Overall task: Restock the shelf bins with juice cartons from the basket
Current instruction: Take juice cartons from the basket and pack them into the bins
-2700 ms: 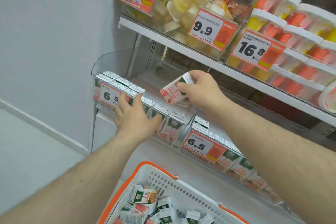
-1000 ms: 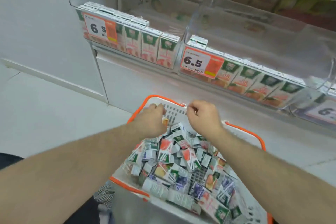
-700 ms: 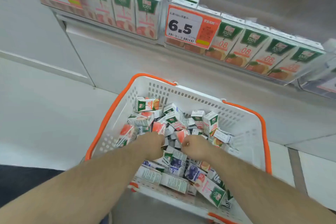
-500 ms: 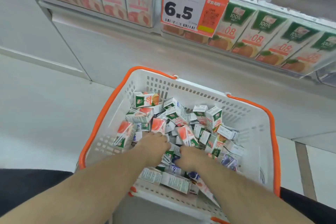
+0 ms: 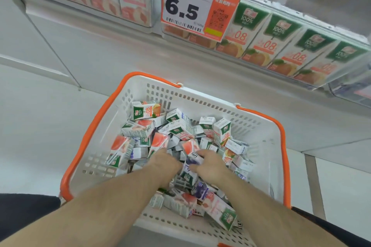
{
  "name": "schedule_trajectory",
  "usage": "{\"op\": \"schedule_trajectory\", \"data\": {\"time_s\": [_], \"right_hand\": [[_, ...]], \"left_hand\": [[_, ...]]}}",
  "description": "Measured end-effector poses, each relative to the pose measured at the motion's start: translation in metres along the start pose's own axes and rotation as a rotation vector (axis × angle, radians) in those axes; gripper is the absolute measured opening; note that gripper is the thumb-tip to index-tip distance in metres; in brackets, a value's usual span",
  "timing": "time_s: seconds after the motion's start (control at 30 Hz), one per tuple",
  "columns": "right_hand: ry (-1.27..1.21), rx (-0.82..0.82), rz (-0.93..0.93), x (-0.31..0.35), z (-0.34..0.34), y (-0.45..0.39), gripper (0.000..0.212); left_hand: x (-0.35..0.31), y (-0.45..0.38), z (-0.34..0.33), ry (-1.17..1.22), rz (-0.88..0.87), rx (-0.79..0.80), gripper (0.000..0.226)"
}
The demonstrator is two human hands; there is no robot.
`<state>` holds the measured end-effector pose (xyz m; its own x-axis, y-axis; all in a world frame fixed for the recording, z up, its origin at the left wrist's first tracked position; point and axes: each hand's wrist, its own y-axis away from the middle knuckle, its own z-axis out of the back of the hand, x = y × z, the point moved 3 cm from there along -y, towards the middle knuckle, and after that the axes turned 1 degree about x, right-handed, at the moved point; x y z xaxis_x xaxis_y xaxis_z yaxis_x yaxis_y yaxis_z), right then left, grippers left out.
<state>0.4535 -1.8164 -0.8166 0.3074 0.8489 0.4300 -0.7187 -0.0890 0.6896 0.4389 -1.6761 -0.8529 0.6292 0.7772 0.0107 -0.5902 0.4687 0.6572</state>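
Reaching into the basket (image 5: 259,132), the person is digging both hands into the loose heap of cartons (image 5: 180,132). The left hand (image 5: 163,161) is lying knuckles-up in the middle of the pile, its fingers pushing down under a peach carton (image 5: 158,143); whether they are closing on anything is hidden, so its grip cannot be told. The right hand (image 5: 208,164) is just beside it, fingers curling round the top of a purple carton (image 5: 190,163) that is standing half out of the heap.

The cartons are lying jumbled at every angle, peach, orange and purple kinds mixed together. Above, the left bin (image 5: 120,0) is showing peach fronts and the right bin (image 5: 281,42) orange ones, with a 6.5 price tag (image 5: 198,8) hanging between them.

To do this step well, the person is probably better off sorting by flavour while picking: a purple carton seems to match neither bin in view. Gripping each carton across its flat faces, not by a corner, is likely to keep it from slipping. Lifting straight up should avoid dragging neighbours over the rim. Taking the topmost cartons first looks easier than burrowing.
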Motion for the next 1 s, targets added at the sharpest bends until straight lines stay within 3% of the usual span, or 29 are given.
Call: {"op": "schedule_trajectory", "data": {"time_s": [0.1, 0.17, 0.23, 0.3, 0.4, 0.5, 0.67, 0.83, 1.0], "right_hand": [[-0.346, -0.011, -0.054, 0.002, 0.033, 0.009, 0.068], [-0.513, -0.001, -0.06, 0.002, 0.051, 0.02, 0.056], [-0.65, -0.005, -0.036, 0.005, 0.067, 0.035, 0.029], [-0.75, 0.004, -0.008, 0.011, 0.081, 0.049, 0.016], [-0.893, 0.007, 0.034, 0.024, 0.097, 0.071, 0.019], [-1.062, 0.0, 0.084, 0.04, 0.113, 0.093, 0.025], [-1.327, -0.003, 0.149, 0.067, 0.138, 0.137, 0.025], [-1.513, -0.02, 0.257, 0.082, 0.157, 0.174, 0.037], [-1.515, -0.033, 0.358, 0.087, 0.167, 0.202, 0.025]], "left_hand": [[-0.003, 0.005, 0.002, -0.023, -0.047, -0.009, 0.047], [-0.003, 0.009, 0.005, -0.024, -0.079, -0.047, 0.052], [0.0, 0.017, 0.016, 0.102, -0.073, -0.121, 0.06], [0.009, 0.031, 0.039, 0.46, 0.009, -0.186, 0.06], [0.027, 0.053, 0.074, 1.136, 0.14, -0.267, 0.038], [0.038, 0.074, 0.104, 1.785, 0.147, -0.268, 0.027], [0.048, 0.125, 0.153, 2.319, -0.064, -0.256, 0.038], [0.033, 0.173, 0.194, 2.431, -0.165, -0.341, 0.033], [0.005, 0.185, 0.217, 2.175, -0.318, -0.435, 0.039]]}}
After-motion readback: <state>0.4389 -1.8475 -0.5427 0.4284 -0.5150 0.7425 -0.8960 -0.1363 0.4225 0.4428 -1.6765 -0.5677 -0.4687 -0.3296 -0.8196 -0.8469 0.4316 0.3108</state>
